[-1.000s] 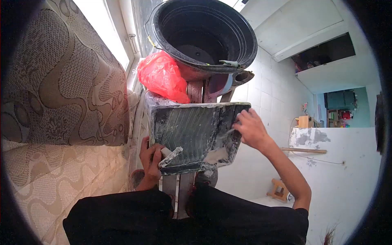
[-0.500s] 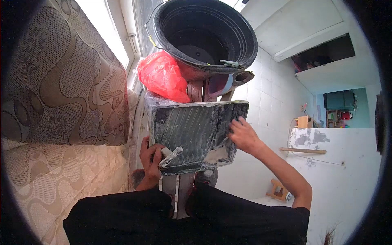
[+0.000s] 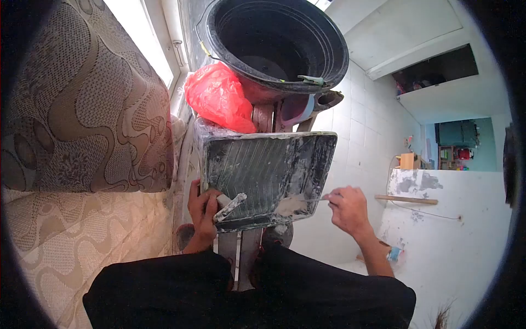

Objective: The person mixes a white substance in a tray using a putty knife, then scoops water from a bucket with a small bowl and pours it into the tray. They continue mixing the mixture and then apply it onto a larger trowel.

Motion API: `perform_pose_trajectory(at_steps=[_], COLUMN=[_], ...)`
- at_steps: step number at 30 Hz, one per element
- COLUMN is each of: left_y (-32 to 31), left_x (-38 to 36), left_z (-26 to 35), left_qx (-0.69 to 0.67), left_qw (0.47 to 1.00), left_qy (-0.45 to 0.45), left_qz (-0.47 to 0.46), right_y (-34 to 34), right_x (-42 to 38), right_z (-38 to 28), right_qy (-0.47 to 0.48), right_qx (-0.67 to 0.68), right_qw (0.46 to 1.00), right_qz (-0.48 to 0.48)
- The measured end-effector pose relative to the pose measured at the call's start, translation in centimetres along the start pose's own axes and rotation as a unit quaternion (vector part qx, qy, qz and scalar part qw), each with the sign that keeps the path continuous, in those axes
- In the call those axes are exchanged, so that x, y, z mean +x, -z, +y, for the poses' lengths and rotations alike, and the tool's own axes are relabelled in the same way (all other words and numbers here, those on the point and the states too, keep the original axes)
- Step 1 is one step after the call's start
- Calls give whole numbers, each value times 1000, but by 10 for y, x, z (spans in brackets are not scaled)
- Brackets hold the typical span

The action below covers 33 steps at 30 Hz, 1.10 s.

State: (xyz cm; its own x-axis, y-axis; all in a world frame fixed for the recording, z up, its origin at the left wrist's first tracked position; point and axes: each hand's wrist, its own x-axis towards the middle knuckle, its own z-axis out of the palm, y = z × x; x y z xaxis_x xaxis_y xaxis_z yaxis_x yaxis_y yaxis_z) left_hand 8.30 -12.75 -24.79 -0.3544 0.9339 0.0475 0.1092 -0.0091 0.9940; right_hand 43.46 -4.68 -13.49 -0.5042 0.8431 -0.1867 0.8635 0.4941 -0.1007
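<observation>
A black paint tray (image 3: pixel 246 159) with a ribbed floor, smeared with whitish putty, is tilted in front of me. My left hand (image 3: pixel 204 213) is closed around its near left corner. By its thumb lies a putty-crusted scraper (image 3: pixel 233 207), its blade on the tray; how firmly the fingers hold it is hidden. My right hand (image 3: pixel 350 211) is closed on a thin putty knife (image 3: pixel 320 199), just off the tray's right edge. The knife's far end reaches a lump of pale putty (image 3: pixel 289 206) at the tray's lower right.
A large black bucket (image 3: pixel 334 52) stands behind the tray, with a red plastic bag (image 3: pixel 216 98) against it. Wooden slats (image 3: pixel 249 255) run underneath, between my legs. Patterned fabric (image 3: pixel 93 109) hangs at left. A wooden stick (image 3: pixel 408 199) shows against the pale surface at right.
My right hand has moved right and down from over the tray, and the thin knife now shows in it. My left hand keeps its place on the tray's corner.
</observation>
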Motion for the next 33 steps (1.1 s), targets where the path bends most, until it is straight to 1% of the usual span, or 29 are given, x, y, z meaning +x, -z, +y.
perform_pose_trajectory(at_steps=[1, 2, 3, 5, 6, 8, 9, 11, 12, 13, 14, 15, 17, 18, 19, 20, 23, 25, 26, 28, 29, 30, 31, 33], left_y=[3, 4, 2, -2, -1, 1, 2, 1, 1, 3, 3, 1, -4, -4, -3, -3, -2, -2, -2, -1, 0, -1, -3, -1], left_x=[-1, -1, -2, -2, -3, -3, -4, -4, -3, -1, 0, 0, -2, -2, 1, 2, 5, 1, 0, 1, 2, 3, 4, 2], left_z=[-2, -4, -4, -4, -6, -10, -9, -2, -3, -5, -7, -5, 0, -2, -4, -5, 9, 2, 0, 2, 4, 4, 4, 5], left_qx=[-6, -12, -12, 9, 8, 27, 28, -40, -40, -7, 27, 26, -34, -35, -25, -15, 0, -9, -20, -19, -18, -16, -14, -10], left_qw=[1000, 999, 999, 1000, 1000, 999, 999, 998, 998, 1000, 999, 999, 999, 999, 1000, 1000, 1000, 1000, 1000, 1000, 1000, 1000, 1000, 999], left_qy=[12, 23, 23, -15, -15, -19, -19, 43, 43, 12, -19, -19, 29, 28, 3, -22, 1, 12, 21, 5, -9, -11, -22, -33], left_qz=[-15, -29, -30, 20, 20, 7, 6, -14, -16, -18, -20, -22, 13, 12, 7, 2, -11, -8, -6, -13, -19, -18, -10, -2], right_y=[-3, -13, -25, -51, -62, -85, -99, -129, -143, -145, -148, -148, -145, -140, -135, -129, -109, -84, -76, -56, -43, -28, -19, -10], right_x=[-12, -25, -38, -65, -75, -95, -104, -120, -126, -132, -137, -142, -152, -157, -160, -164, -165, -146, -136, -109, -95, -78, -61, -26], right_z=[-3, -2, -4, -15, -22, -40, -45, -51, -52, -60, -67, -71, -76, -78, -80, -78, -76, -78, -74, -53, -45, -36, -27, -6], right_qy=[-38, -35, -36, -107, -108, -199, -200, -237, -202, -204, -233, -261, -272, -280, -288, -288, -258, -285, -287, -192, -191, -139, -84, -31], right_qx=[41, 63, 63, 153, 152, 169, 170, 165, 128, 128, 162, 196, 198, 200, 202, 202, 203, 300, 301, 279, 280, 188, 93, 24], right_qw=[998, 997, 997, 979, 979, 961, 961, 946, 953, 953, 943, 931, 927, 924, 922, 922, 933, 892, 891, 931, 930, 967, 991, 999], right_qz=[3, 27, 27, 82, 82, 90, 90, 151, 186, 186, 175, 165, 164, 164, 163, 162, 147, 184, 183, 139, 141, 98, 54, 34])
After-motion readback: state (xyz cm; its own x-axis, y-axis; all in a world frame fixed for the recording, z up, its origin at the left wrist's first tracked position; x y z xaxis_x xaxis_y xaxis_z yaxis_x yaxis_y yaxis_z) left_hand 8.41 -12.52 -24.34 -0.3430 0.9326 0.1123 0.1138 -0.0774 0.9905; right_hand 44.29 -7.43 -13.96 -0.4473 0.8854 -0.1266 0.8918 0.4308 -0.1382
